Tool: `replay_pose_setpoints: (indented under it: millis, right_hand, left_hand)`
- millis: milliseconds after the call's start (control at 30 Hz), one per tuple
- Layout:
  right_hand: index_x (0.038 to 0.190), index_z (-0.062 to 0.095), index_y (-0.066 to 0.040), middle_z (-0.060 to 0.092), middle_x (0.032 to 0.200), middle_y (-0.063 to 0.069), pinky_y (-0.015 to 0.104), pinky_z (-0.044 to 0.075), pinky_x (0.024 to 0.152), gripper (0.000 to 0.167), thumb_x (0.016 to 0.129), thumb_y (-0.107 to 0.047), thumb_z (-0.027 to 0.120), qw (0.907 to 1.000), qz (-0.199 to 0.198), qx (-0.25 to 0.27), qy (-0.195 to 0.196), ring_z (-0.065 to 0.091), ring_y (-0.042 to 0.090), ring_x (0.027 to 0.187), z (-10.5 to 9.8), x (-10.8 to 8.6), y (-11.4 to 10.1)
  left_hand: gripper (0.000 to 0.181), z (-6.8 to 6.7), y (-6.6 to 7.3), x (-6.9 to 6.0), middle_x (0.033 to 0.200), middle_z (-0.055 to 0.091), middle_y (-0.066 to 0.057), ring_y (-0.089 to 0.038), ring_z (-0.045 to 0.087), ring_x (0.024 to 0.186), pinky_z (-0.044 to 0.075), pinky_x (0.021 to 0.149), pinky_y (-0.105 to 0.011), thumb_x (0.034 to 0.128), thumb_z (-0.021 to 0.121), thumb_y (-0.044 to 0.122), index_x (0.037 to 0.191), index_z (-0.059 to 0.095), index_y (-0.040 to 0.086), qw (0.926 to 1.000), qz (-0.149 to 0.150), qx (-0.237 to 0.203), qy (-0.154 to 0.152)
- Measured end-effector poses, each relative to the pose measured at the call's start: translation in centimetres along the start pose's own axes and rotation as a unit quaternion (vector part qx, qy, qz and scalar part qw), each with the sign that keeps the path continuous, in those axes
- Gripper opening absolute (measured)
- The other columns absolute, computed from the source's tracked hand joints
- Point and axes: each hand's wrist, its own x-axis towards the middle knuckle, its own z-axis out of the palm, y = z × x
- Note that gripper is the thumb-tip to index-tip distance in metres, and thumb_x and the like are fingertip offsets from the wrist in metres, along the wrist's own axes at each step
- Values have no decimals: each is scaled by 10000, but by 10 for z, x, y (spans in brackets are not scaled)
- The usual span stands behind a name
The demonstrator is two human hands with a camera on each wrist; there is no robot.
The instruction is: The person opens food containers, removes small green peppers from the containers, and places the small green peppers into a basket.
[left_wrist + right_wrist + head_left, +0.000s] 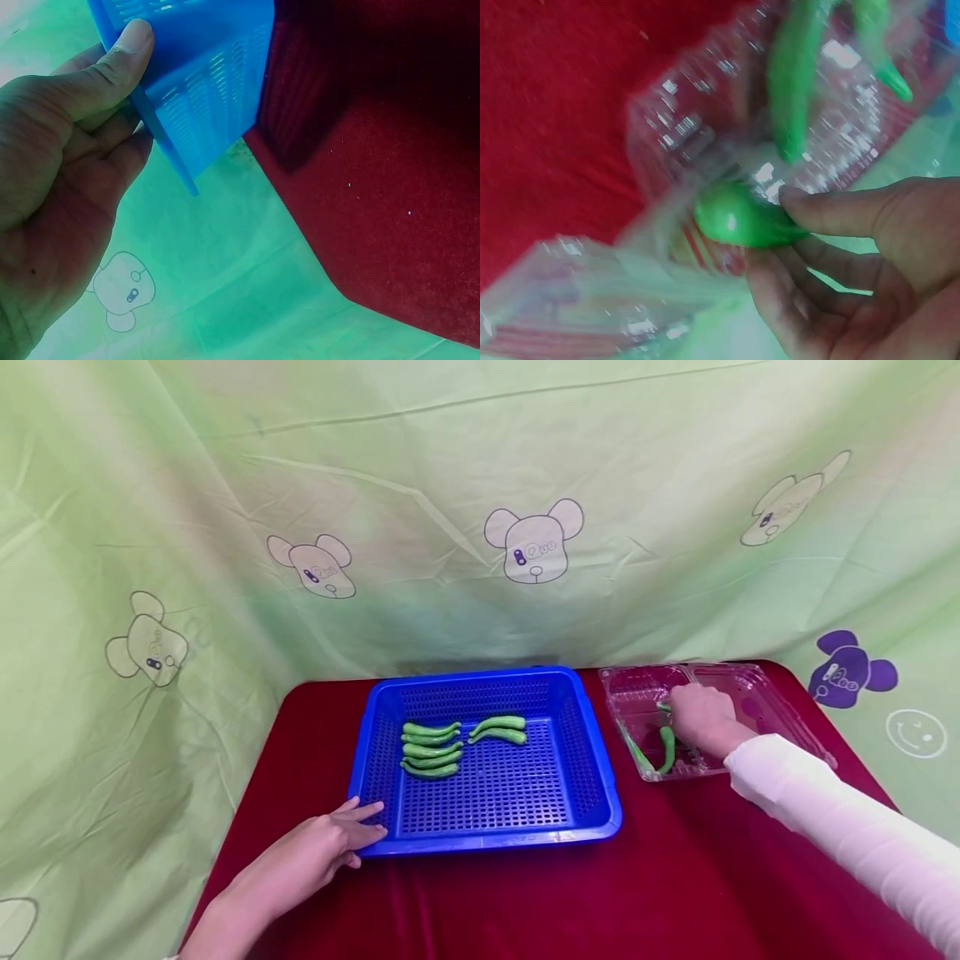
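Note:
A blue plastic basket with slotted walls stands mid-table. My left hand grips its near left corner, the thumb over the rim and the fingers beneath in the left wrist view. Inside the basket, several green peppers lie stacked in a column at the left, and two more peppers lie to their right. My right hand is over a clear plastic clamshell box. Thumb and fingers pinch a green pepper in the right wrist view. Other loose peppers lie in the box.
A dark red cloth covers the table. The clamshell's lid lies folded open to the right. Behind and at both sides hangs a pale green curtain printed with cartoon bear heads.

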Motion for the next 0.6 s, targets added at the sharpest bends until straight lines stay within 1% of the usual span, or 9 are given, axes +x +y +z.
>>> replay_pose_setpoints:
  millis: [67, 133, 200, 267, 333, 433, 533, 600]
  right_hand:
    - [740, 647, -5, 671, 834, 302, 575, 571, 535, 65, 792, -43, 656, 9997, -20, -44, 224, 677, 496, 746, -9, 2, -2]
    - [789, 643, 39, 648, 842, 314, 582, 572, 534, 48, 785, 11, 604, 9989, -86, -29, 460, 665, 498, 743, -20, 4, -7]
    - [860, 636, 73, 634, 870, 317, 581, 576, 537, 110, 790, 52, 554, 9971, -281, 26, 708, 658, 482, 748, -33, 6, -16]
    - [956, 631, 98, 623, 918, 316, 574, 592, 575, 183, 801, 75, 539, 9942, -551, 108, 912, 647, 459, 782, -44, 7, -30]
    - [1050, 626, 111, 622, 979, 314, 574, 609, 646, 249, 820, 84, 535, 9904, -864, 147, 1072, 641, 445, 837, -54, 10, -48]
    - [1110, 628, 102, 639, 1031, 298, 585, 613, 750, 264, 868, 71, 530, 9818, -1266, 246, 1398, 641, 439, 915, -64, 17, -78]
    - [1102, 641, 76, 654, 1045, 252, 575, 616, 790, 228, 899, 45, 541, 9721, -1567, 360, 1709, 646, 423, 959, -71, 23, -110]
    - [1108, 646, 61, 661, 1050, 225, 552, 625, 789, 211, 914, 21, 575, 9679, -1761, 405, 1749, 653, 405, 966, -73, 26, -131]
  left_hand:
    - [439, 0, 0, 0, 1199, 765, -109, -431, 630, 1261, 545, 1004, -554, 777, 775, -120, 1180, 773, 53, 10000, -8, -16, -12]
    - [442, 0, 0, 0, 1202, 764, -113, -435, 628, 1261, 547, 1001, -553, 776, 773, -123, 1181, 773, 53, 10000, -19, -29, -15]
    - [445, 0, 0, 0, 1203, 763, -113, -438, 627, 1261, 547, 999, -554, 775, 771, -126, 1183, 772, 54, 10000, -26, -46, -16]
    - [449, 0, 0, 0, 1195, 767, -107, -432, 630, 1260, 547, 1000, -554, 770, 768, -134, 1179, 774, 52, 10000, -6, -26, -7]
    - [449, 0, 0, 0, 1186, 770, -100, -426, 634, 1258, 546, 999, -555, 766, 768, -138, 1174, 775, 50, 10000, 6, 1, -3]
    - [445, 0, -1, -1, 1181, 772, -98, -423, 637, 1255, 549, 997, -554, 764, 769, -139, 1169, 777, 46, 10000, 25, 34, 3]
    - [441, 0, -1, -1, 1192, 767, -108, -430, 635, 1255, 551, 995, -555, 769, 771, -131, 1173, 775, 45, 10000, 27, 33, 8]
    - [447, 0, -1, 0, 1192, 767, -107, -432, 635, 1255, 552, 996, -555, 767, 767, -139, 1175, 774, 45, 10000, 46, 39, 32]
